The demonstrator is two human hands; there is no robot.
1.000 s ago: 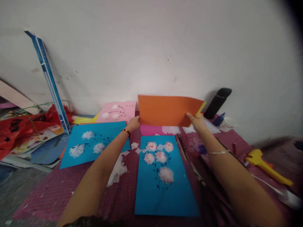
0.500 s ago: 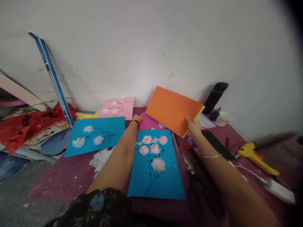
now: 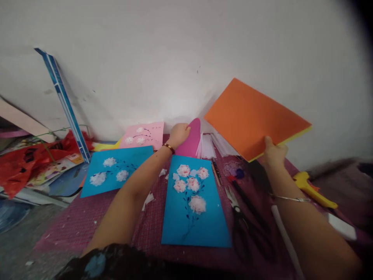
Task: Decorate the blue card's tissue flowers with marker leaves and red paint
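My right hand grips the lower edge of an orange sheet with a yellow edge beneath it, held up and tilted before the wall. At the back of the table my left hand is closed on a magenta piece of paper, whose rounded end stands up past the fingers. Right in front of me lies a blue card with several pinkish-white paper flowers and painted stems. Left of my left forearm is another blue card with white flowers. A pink card with white flowers sits behind it.
Scissors and pencils lie right of the front blue card. White paper strips lie behind it. A yellow glue gun is at the far right. A blue-white strip leans on the wall at left.
My right hand has moved the orange sheet up and to the right, uncovering white strips. My left hand has lifted the magenta paper's edge and shifted slightly right.
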